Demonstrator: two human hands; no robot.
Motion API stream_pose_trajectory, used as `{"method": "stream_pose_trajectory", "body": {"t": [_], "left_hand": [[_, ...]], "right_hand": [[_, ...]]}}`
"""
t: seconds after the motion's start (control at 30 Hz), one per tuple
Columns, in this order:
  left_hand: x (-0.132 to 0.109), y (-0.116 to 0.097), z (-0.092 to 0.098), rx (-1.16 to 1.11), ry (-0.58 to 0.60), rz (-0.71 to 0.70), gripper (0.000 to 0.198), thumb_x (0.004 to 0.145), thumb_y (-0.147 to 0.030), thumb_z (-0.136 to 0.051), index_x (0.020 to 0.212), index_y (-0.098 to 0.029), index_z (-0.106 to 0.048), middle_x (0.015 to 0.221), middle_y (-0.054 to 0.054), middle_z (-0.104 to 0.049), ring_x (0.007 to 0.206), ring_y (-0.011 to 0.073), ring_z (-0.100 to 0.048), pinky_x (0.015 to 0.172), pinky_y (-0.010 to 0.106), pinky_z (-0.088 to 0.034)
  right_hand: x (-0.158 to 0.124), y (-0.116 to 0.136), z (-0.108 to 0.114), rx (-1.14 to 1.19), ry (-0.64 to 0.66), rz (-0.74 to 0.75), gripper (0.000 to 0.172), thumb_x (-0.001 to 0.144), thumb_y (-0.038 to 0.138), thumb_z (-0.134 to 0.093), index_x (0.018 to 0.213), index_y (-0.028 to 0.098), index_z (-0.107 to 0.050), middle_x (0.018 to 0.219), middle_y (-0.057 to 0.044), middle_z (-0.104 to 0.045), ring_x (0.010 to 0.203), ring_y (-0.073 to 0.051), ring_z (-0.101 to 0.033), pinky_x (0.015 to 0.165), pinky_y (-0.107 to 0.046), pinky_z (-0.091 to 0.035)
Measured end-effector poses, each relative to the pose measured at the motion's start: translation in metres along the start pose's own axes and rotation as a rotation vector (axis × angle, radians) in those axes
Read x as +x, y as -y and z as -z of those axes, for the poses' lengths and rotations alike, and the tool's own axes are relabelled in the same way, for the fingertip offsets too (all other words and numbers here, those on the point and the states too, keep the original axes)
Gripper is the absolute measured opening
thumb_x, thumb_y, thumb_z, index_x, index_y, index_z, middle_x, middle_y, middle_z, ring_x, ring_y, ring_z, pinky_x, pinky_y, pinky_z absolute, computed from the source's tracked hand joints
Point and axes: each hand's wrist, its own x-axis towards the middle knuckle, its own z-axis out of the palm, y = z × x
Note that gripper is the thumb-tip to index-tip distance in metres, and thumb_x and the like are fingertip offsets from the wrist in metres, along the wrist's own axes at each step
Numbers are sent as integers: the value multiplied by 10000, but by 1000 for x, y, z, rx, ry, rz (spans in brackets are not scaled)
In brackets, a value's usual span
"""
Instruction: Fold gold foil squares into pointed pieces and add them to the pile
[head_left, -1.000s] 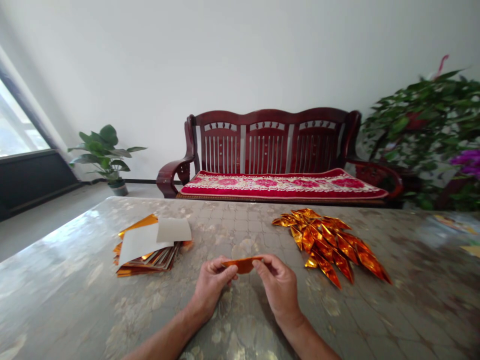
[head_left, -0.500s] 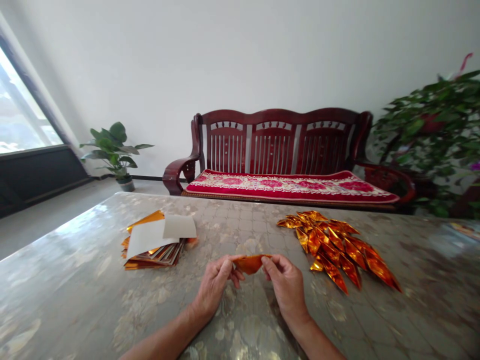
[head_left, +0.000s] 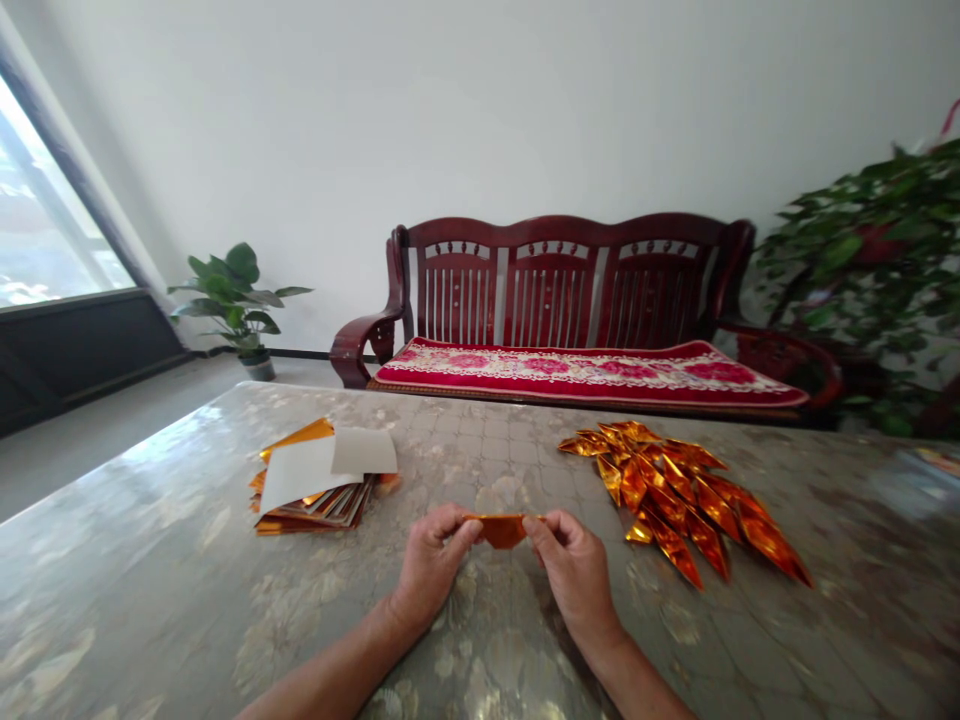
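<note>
A partly folded piece of orange-gold foil paper (head_left: pixel 504 531) is held just above the table between both hands. My left hand (head_left: pixel 437 550) pinches its left end between thumb and fingers. At the opposite end, my right hand (head_left: pixel 571 560) pinches it the same way. The paper's upper edge runs straight between the thumbs, and its lower part narrows downward. To the right lies a pile of shiny folded gold foil pieces (head_left: pixel 675 495), pointed at their ends. On the left is a stack of foil paper sheets (head_left: pixel 307 485), with pale backs facing up on top.
The table (head_left: pixel 450 640) has a patterned, glossy cover. Behind it stands a dark red wooden bench (head_left: pixel 555 290) with a red floral cushion (head_left: pixel 585 370). A potted plant (head_left: pixel 236 300) is at the far left, and a leafy plant (head_left: pixel 885 260) at the right.
My left fingers have shifted, with the thumb now pressed at the foil's left end. The foil's top edge looks straighter. The view has turned slightly left.
</note>
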Motion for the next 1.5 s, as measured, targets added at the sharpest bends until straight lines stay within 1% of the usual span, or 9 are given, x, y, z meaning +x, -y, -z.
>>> {"method": "stream_pose_trajectory", "body": {"t": [0.1,0.17,0.3,0.37,0.47,0.7,0.93,1.2,1.5], "left_hand": [[-1,-1,1,70,-28,-34,290,900,-309,-557,672,-164,-663,643,2,-630,628,130,-584,628,215,-425],[-1,-2,3,122,-38,-74,288,908,-311,-557,681,-165,-657,646,1,-620,631,128,-576,630,216,-414],[-1,-2,5,190,-35,-137,295,918,-319,-562,680,-169,-653,635,-3,-595,614,122,-548,613,217,-387],[-2,-3,5,193,-31,-146,297,920,-323,-560,682,-173,-656,634,-2,-595,612,125,-544,614,221,-386],[-4,-5,2,167,-4,-124,281,915,-318,-565,697,-181,-677,650,6,-617,627,134,-556,629,225,-396],[-6,-6,-3,119,27,12,265,872,-333,-595,682,-180,-699,642,8,-631,629,150,-551,622,229,-400],[-5,-7,3,-92,188,104,516,991,-410,-333,725,-175,-708,672,24,-661,632,151,-585,656,233,-450],[-2,3,-7,-338,159,282,342,797,-468,-647,691,-144,-678,561,2,-647,451,104,-520,472,200,-418],[-1,1,-8,-437,134,398,306,678,-438,-754,690,-149,-656,513,-9,-644,394,94,-509,417,191,-410]], "right_hand": [[0,-3,2,-61,38,39,414,801,541,-639,583,207,-527,495,48,-480,478,-123,-440,479,-234,-373],[0,-3,5,-138,32,128,317,815,501,-655,756,190,-645,634,3,-618,586,-164,-563,563,-260,-456],[2,1,12,-350,-15,504,287,865,376,-662,1120,246,-679,1007,-64,-701,952,-228,-628,854,-354,-489],[2,5,13,-435,13,641,223,900,327,-639,1109,272,-695,990,-52,-703,946,-217,-617,854,-352,-473],[-1,9,11,-515,66,705,162,916,294,-633,1054,268,-715,902,-37,-705,865,-203,-602,792,-339,-453],[-3,9,8,-576,117,616,147,937,287,-594,845,241,-699,785,-25,-674,801,-197,-562,755,-320,-398],[-2,6,9,-535,169,446,209,939,279,-548,760,232,-646,757,-16,-652,802,-198,-562,742,-299,-386],[-4,8,7,-400,191,311,225,890,274,-558,688,226,-646,711,-12,-656,754,-186,-597,718,-277,-417],[-5,12,6,-356,209,276,243,872,288,-554,658,223,-651,680,-20,-663,723,-191,-606,690,-274,-430]]}}
